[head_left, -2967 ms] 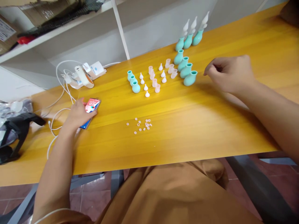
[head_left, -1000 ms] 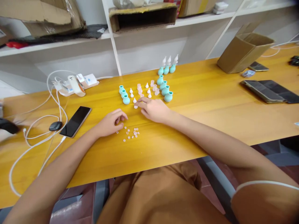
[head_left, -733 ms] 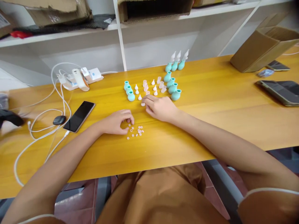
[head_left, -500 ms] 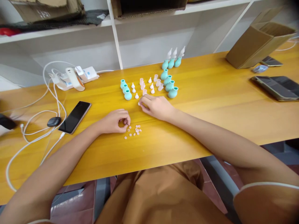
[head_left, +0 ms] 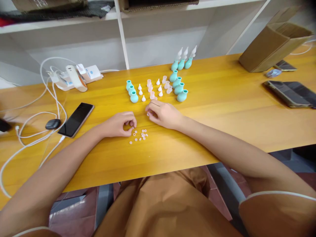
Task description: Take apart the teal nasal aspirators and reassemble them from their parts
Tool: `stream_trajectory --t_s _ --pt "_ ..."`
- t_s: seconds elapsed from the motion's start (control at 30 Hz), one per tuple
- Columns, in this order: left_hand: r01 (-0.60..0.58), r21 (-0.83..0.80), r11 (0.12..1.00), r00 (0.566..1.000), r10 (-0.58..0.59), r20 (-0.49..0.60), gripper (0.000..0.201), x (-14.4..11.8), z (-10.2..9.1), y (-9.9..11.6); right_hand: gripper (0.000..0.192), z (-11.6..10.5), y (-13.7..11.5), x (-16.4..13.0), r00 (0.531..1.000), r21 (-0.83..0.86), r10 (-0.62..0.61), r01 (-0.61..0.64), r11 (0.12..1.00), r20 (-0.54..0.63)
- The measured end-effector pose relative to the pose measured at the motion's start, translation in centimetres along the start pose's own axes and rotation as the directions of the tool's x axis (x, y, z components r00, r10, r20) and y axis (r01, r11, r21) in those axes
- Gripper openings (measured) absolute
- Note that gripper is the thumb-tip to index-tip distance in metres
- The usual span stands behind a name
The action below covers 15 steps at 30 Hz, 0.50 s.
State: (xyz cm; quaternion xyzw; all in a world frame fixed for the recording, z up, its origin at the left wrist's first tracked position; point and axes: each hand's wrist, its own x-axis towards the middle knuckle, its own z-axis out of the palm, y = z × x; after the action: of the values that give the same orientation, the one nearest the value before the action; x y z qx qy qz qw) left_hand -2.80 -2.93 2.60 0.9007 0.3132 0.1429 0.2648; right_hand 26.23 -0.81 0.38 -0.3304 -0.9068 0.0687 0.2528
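The left hand [head_left: 118, 124] pinches at the small pink rings [head_left: 139, 136]. The right hand [head_left: 164, 114] curls around a tiny pale piece [head_left: 148, 114]. Teal bulbs [head_left: 180, 89] stand near.

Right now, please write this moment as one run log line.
left hand: pinching at small rings | right hand: curled around small pale part | teal bulbs: upright behind

Single head-worn view, looking forward and steeply down from above the seated person's lap. The wooden table [head_left: 222, 108] spans the frame at arm's reach; the white shelf unit [head_left: 158, 36] closes the 12 o'clock edge. Forearms enter from 7 and 5 o'clock. Lap fills the 6 o'clock edge. No second view shares coverage.
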Motion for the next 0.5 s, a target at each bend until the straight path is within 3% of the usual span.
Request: stream_trajectory --t_s 0.2,0.33,0.5 --pt "0.035 -0.021 0.999 0.999 -0.035 -0.019 0.01 0.0 0.2 0.1 0.026 0.1 -1.0 0.2 0.985 -0.109 0.159 -0.151 0.982 0.069" --pt "0.033 -0.037 0.999 0.999 -0.035 -0.037 0.009 -0.2 0.3 0.2 0.041 0.1 -1.7 0.8 0.94 -0.206 0.295 -0.258 0.944 0.171" --pt "0.023 -0.021 1.0 0.999 -0.024 -0.038 0.01 -0.2 0.4 0.3 0.056 0.0 -2.3 1.3 0.898 -0.321 0.396 -0.323 0.89 0.194"
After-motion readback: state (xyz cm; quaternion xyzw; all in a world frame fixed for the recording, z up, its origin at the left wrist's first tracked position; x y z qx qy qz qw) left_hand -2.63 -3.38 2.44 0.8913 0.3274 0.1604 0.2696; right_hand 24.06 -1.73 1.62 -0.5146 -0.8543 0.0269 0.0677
